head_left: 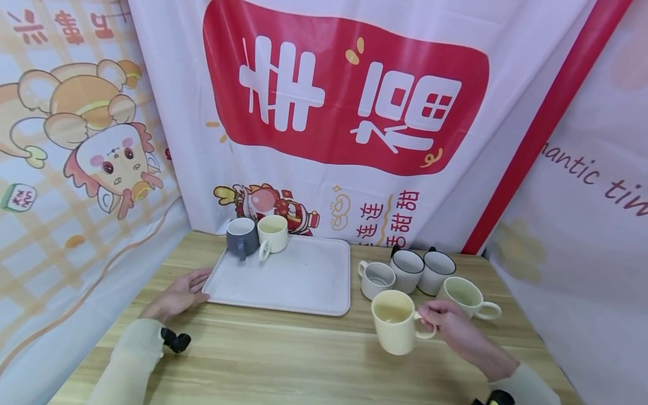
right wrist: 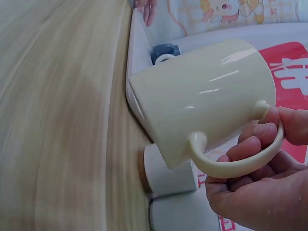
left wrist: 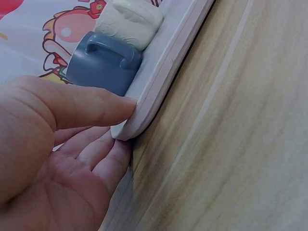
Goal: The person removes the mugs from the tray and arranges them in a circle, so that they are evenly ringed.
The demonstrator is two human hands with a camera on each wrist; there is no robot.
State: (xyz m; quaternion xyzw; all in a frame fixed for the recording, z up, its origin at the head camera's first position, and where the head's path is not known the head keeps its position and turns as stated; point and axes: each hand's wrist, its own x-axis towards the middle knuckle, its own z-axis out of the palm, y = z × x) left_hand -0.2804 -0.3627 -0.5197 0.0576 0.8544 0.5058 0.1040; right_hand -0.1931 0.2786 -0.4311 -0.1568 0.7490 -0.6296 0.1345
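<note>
My right hand (head_left: 455, 332) grips the handle of a pale yellow mug (head_left: 394, 332), fingers through the loop. The mug is held above the table at the right of the tray, slightly tilted in the right wrist view. At the near left corner of the white tray (head_left: 298, 281), my left hand (head_left: 179, 295) pinches the rim, thumb on top and fingers along the outer edge. On the tray's far left stand a grey-blue mug (head_left: 242, 241) and a cream mug (head_left: 274, 239) side by side. In the left wrist view the grey-blue mug (left wrist: 103, 65) is close to the thumb.
Right of the tray stand a small whitish mug (head_left: 377, 281), two white mugs with dark rims, the left one (head_left: 406, 275) and the right one (head_left: 437, 275), and a pale green mug (head_left: 467, 297) behind my right hand. Printed cloth (head_left: 324, 152) hangs behind the wooden table (head_left: 283, 360).
</note>
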